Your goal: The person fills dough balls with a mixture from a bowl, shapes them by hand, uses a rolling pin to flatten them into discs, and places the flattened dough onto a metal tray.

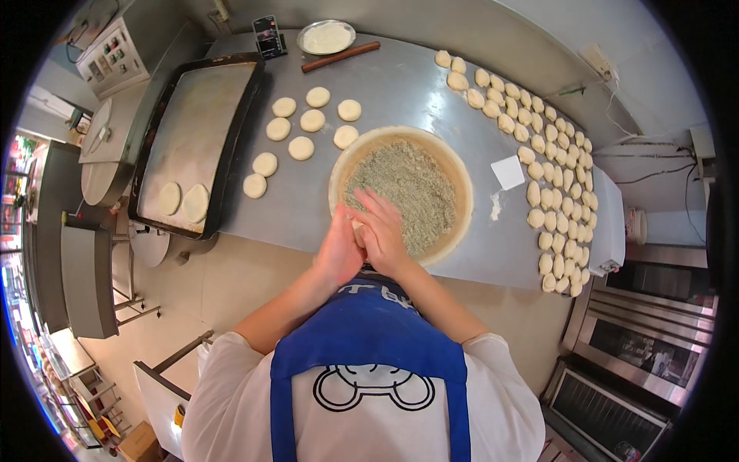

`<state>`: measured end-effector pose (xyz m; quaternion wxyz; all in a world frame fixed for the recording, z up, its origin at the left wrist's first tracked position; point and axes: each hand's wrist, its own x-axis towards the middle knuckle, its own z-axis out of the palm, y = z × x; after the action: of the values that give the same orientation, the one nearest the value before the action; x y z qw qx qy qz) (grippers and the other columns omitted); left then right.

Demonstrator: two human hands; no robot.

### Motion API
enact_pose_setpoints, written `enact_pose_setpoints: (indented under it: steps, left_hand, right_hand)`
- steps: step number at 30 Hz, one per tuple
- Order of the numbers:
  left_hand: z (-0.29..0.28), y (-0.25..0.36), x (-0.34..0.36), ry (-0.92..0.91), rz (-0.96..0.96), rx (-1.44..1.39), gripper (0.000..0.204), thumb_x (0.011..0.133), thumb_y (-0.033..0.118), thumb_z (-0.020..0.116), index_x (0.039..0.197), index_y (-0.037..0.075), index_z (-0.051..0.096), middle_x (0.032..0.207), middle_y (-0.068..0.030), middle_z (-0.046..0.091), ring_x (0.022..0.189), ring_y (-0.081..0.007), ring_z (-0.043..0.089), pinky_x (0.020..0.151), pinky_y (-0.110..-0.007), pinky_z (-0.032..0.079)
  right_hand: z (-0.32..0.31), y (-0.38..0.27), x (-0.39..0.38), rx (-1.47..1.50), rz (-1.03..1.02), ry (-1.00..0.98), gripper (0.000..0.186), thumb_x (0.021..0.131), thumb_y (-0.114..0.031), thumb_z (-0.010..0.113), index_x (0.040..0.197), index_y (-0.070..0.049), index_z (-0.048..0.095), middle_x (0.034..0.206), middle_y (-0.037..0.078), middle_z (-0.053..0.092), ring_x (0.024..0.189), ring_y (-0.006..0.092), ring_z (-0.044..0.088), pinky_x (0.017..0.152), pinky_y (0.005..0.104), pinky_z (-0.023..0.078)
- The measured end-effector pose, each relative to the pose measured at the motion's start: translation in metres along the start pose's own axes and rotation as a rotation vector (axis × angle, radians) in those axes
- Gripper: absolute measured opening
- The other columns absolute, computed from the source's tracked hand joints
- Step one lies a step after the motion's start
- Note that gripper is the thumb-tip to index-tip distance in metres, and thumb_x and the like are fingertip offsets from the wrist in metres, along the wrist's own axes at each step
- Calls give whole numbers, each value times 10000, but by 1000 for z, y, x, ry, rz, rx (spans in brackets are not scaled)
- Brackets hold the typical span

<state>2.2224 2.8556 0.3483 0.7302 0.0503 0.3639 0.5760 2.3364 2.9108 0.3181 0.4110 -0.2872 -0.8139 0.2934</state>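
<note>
My left hand (339, 246) and my right hand (381, 235) are cupped together around a pale piece of dough (357, 231), which is mostly hidden between the palms. Both are over the near left rim of a wide cream bowl (459, 202) holding a greenish, crumbly mixture (416, 192). Several flat dough rounds (300, 147) lie to the left of the bowl. A white square scraper (508, 172) rests to its right, beside a smear of flour.
A black-rimmed tray (182, 138) with two flat rounds is at the left. Rows of dough pieces (548, 198) cover the table's (462, 269) right end. At the back are a plate of flour (326, 38), a rolling pin (340, 56) and a propped phone (268, 37).
</note>
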Motion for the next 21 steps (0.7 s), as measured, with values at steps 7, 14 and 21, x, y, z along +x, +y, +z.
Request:
enact_pose_setpoints:
  steps: [7,14,21]
  left_hand:
    - [-10,-22,-2,186,-100,42,662,1089,559,252,1511,57,345,1521,-130,449,1390,-250,471,1168,-463,363]
    - [-84,-28,23,57,-123,123,485,1062,351,539,1415,23,482,1298,-102,631,1190,-230,627,1013,-401,519]
    - [-92,-18,34,67,-102,226,501,1067,309,537,1485,52,434,1210,-107,683,1037,-243,707,837,-377,607]
  right_hand:
    - [12,17,-14,-52,374,-363,344,994,-239,477,939,-6,724,972,184,720,894,354,683,821,423,519]
    - [32,83,7,-51,442,-191,388,984,-365,526,929,-26,707,847,182,664,890,371,634,829,489,469]
    - [44,111,-27,-840,54,-683,425,948,-410,538,988,-22,707,974,134,664,993,298,590,930,424,399]
